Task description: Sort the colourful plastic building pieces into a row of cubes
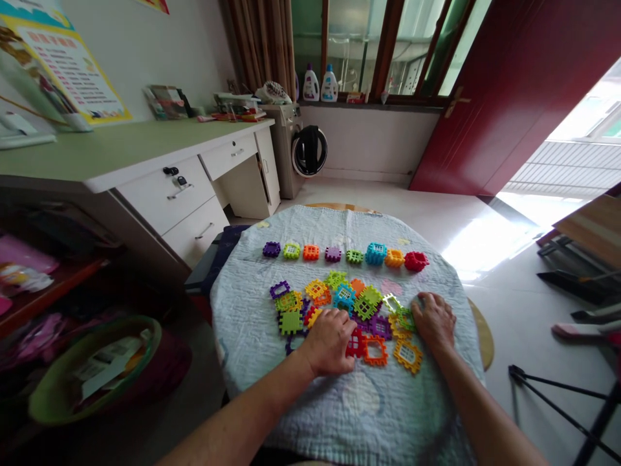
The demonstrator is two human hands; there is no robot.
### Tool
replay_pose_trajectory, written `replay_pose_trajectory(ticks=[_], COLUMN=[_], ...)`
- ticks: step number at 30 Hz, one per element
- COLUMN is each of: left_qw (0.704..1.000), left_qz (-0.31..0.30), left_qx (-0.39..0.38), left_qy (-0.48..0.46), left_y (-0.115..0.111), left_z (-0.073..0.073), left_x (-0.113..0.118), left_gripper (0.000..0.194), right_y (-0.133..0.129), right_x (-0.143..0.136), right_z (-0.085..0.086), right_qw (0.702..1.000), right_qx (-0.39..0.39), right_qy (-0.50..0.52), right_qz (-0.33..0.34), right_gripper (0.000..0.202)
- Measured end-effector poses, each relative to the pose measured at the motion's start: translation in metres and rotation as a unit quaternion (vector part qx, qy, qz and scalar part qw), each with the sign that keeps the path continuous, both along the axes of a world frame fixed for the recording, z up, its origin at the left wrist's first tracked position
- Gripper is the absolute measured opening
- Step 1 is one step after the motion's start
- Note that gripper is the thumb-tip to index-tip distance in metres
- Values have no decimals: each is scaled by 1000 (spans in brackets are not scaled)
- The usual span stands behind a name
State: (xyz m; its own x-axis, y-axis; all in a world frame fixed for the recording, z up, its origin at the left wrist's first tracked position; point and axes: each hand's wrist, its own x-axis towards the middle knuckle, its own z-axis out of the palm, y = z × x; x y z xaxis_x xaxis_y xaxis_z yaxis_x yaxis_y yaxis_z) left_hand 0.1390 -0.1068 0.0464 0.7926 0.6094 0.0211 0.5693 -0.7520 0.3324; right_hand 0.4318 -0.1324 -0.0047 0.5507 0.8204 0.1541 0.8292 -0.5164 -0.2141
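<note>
now your left hand [330,341] lies flat, gripping nothing, on the loose plastic tiles [345,304]. your right hand [435,320] rests, fingers released, at the pile's right edge.

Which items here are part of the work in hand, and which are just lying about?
In hand:
- left hand and right hand, both resting on the loose pile of flat plastic tiles
- row of assembled cubes
- quilted cloth on the round table

Lying about:
- desk
- washing machine
- detergent bottles
- green basin
- tripod legs
</note>
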Motion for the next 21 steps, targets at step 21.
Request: replay_pose_trajectory(ticks=[21], left_qw=[909], left_qz=[344], left_qx=[126], left_qy=[-201], left_y=[92], left_z=[-31], left_x=[-134], left_gripper=[30], right_y=[-19], right_x=[-138], right_z=[77], right_qw=[891], right_qx=[-110], right_qy=[28], right_qz=[440], right_gripper=[30])
